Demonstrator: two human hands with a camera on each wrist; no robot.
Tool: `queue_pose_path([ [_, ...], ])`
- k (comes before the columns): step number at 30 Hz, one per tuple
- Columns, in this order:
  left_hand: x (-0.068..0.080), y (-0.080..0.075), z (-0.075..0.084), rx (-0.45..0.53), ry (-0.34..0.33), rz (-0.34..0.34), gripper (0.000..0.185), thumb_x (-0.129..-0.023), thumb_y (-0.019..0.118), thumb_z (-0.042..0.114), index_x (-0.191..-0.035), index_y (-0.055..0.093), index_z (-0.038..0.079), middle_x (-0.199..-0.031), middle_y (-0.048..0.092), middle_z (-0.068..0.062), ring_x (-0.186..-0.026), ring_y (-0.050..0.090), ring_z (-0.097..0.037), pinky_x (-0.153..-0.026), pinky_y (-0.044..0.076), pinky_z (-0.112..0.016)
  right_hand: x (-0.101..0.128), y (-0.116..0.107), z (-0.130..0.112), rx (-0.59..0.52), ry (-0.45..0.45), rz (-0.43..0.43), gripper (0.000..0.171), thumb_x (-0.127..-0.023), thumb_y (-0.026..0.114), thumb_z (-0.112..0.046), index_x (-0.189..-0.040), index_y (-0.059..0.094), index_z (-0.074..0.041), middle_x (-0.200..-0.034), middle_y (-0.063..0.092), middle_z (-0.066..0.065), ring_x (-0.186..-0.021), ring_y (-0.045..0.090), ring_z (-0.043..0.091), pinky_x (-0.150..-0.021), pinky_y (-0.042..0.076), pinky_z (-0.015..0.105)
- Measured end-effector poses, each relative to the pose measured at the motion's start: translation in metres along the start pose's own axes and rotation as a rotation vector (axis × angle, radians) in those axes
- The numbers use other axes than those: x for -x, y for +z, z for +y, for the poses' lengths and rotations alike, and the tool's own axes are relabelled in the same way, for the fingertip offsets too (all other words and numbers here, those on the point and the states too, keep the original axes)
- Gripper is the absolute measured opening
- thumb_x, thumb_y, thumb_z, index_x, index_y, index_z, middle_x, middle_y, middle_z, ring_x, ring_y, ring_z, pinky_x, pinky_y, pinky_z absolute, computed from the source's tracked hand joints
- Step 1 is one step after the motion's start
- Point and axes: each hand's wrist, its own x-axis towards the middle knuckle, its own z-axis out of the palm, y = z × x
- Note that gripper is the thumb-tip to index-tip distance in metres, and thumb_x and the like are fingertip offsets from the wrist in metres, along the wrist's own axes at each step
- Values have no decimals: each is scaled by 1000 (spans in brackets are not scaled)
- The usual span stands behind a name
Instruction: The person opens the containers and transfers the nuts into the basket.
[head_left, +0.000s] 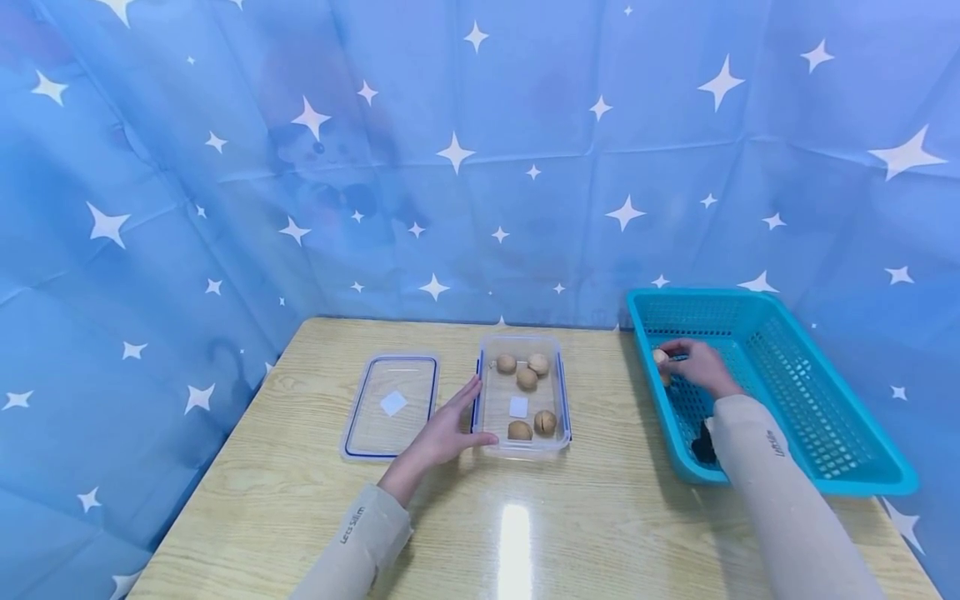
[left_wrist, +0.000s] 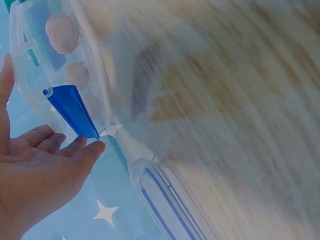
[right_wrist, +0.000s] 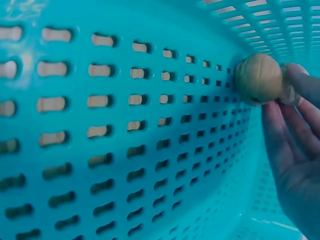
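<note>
My left hand (head_left: 447,429) rests along the left side of a clear plastic container (head_left: 561,392), fingers spread and thumb at its front corner. Several walnuts (head_left: 527,379) lie inside, some at the back and some at the front. In the left wrist view, fingertips are right at the blue clip (left_wrist: 75,110) on its side. My right hand (head_left: 701,367) reaches into a teal basket (head_left: 847,400) and pinches a walnut (right_wrist: 290,85) between thumb and fingers, beside the left wall. Another walnut (right_wrist: 258,77) is right against it, close to the perforated wall.
A clear lid (head_left: 392,404) with a blue seal lies flat on the wooden table (head_left: 450,533), left of the container. A blue curtain (head_left: 525,208) with white stars hangs behind and to the left. The basket stands at the table's right side.
</note>
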Motion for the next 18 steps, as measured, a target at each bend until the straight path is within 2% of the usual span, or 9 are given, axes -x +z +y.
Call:
queue_pose_path([
  [11,0,0,-1,5,3,-1,96,-84,79,31,-159,23,11,-169,15,-7,-153,22,-37,-124,22,-58,-1,2,3,25,-24,-54,46,-102,55,-20,-138,49,7,-136,50,35,-116,54,48,-94,49,61],
  [18,-1,1,-3,-2,11,7,96,-84,80,33,-159,23,12,-169,15,-6,-153,22,-37,-124,22,-58,0,1,1,-2,-23,-47,52,-102,54,-29,-137,50,8,-135,52,36,-110,59,44,-87,54,53],
])
